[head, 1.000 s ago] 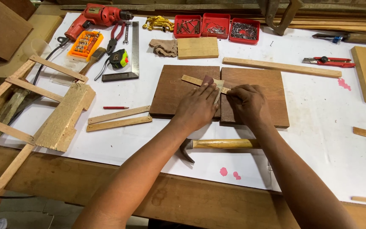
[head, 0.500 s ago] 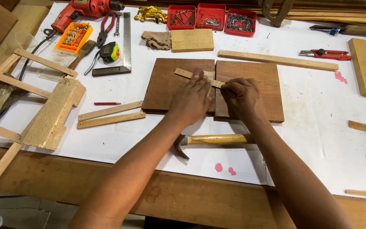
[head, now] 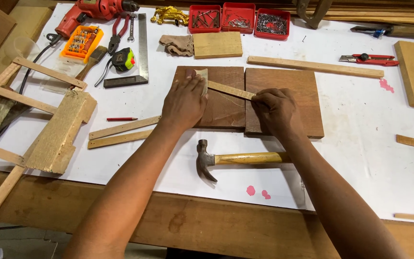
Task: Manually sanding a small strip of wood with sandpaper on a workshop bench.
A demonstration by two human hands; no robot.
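Two dark brown boards lie side by side, the left board (head: 221, 108) and the right board (head: 291, 88). A thin light wood strip (head: 230, 89) lies slanted across them. My left hand (head: 184, 101) presses a piece of sandpaper (head: 202, 76) onto the strip's left end. My right hand (head: 275, 109) pinches the strip's right end against the right board.
A claw hammer (head: 238, 158) lies just in front of the boards. Two loose slats (head: 120, 133) and a red pencil (head: 120, 118) sit to the left, a wooden frame (head: 34, 120) farther left. Drill, pliers, tape measure, square (head: 140, 52) and red nail trays (head: 238, 18) line the back.
My left hand has slid left along the strip with the sandpaper, from its middle to its left end. My right hand stays put on the right end.
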